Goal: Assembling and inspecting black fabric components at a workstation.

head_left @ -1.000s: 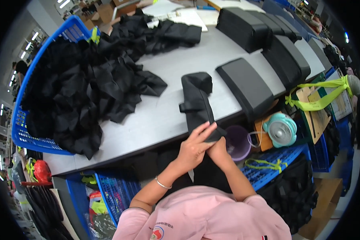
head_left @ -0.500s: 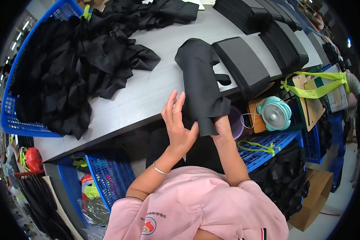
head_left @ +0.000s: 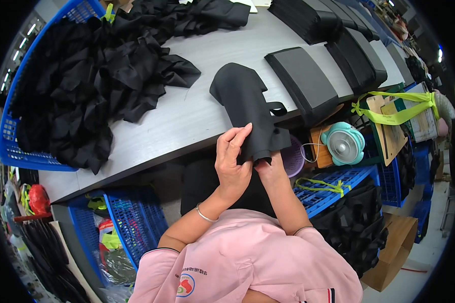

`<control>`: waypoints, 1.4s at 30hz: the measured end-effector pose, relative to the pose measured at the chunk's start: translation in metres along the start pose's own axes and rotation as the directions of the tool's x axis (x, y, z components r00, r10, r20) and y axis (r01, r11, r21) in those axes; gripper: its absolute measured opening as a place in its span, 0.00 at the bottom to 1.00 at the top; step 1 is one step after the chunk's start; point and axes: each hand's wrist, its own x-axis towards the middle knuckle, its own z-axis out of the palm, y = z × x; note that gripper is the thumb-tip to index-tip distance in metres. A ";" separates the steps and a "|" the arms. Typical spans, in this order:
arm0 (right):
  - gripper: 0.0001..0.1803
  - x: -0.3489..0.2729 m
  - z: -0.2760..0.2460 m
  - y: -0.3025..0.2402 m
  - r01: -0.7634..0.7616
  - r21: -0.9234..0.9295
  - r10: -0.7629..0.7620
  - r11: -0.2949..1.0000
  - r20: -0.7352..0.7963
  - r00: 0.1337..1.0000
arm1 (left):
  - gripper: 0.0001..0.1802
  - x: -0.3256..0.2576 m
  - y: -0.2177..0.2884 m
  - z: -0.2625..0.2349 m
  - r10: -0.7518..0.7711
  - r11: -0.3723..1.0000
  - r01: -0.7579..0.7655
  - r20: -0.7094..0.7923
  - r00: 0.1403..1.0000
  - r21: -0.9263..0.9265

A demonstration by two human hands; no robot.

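Observation:
A limp black fabric piece (head_left: 245,103) with a small strap loop stretches from the table's front edge toward me, its far end rounded. My left hand (head_left: 232,164) pinches the left side of its near end, fingers pointing up along the cloth. My right hand (head_left: 270,165) holds the same near end from below on the right; most of its fingers are hidden under or inside the fabric. The near hem is curled between the two hands.
Loose black cloth pieces (head_left: 91,86) fill a blue basket (head_left: 40,160) and spill onto the grey table (head_left: 141,144). Black stacks (head_left: 303,81) stand to the right. A teal fan (head_left: 345,144), purple basket (head_left: 292,159) and blue crates (head_left: 136,217) sit by the table's near edge.
My left hand has closed from open fingers onto the fabric's near end. The fabric's far end has come down and nearer, and its near hem has curled up.

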 end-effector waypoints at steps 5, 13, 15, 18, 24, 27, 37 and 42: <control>0.20 0.003 -0.002 0.003 -0.031 0.000 0.031 1.000 -0.016 0.999 | 0.41 -0.006 -0.004 0.003 -0.012 0.999 0.011 -0.017 1.000 -0.041; 0.18 0.011 -0.007 0.014 0.028 -0.053 -0.034 0.998 -0.116 0.993 | 0.42 -0.015 -0.009 0.003 -0.024 1.000 0.024 0.000 1.000 -0.003; 0.18 0.014 -0.012 0.015 0.019 -0.019 -0.021 1.000 -0.095 0.995 | 0.42 -0.016 -0.011 0.003 -0.021 1.000 0.021 0.004 1.000 0.004; 0.18 0.013 -0.006 0.008 -0.044 0.026 0.044 0.999 -0.005 0.999 | 0.42 -0.018 -0.012 -0.002 -0.016 1.000 0.016 0.019 1.000 0.012; 0.19 0.027 0.008 0.016 0.128 -0.290 -0.182 0.948 -0.165 0.969 | 0.29 -0.012 -0.018 -0.017 -0.078 0.974 0.083 0.029 0.997 -0.209; 0.19 0.049 -0.032 0.030 0.329 -0.509 -0.431 0.796 -0.094 0.897 | 0.25 -0.013 -0.035 -0.015 -0.261 0.942 0.255 0.000 0.965 -0.216; 0.18 0.034 -0.011 0.000 0.064 -0.955 0.070 0.291 0.088 0.994 | 0.16 -0.040 -0.097 -0.028 -0.739 0.451 0.657 0.160 0.654 -0.604; 0.16 0.033 -0.011 0.048 0.180 -0.566 -0.065 -0.804 0.385 0.920 | 0.09 -0.057 -0.112 -0.003 -0.778 0.285 0.739 0.303 0.550 -0.611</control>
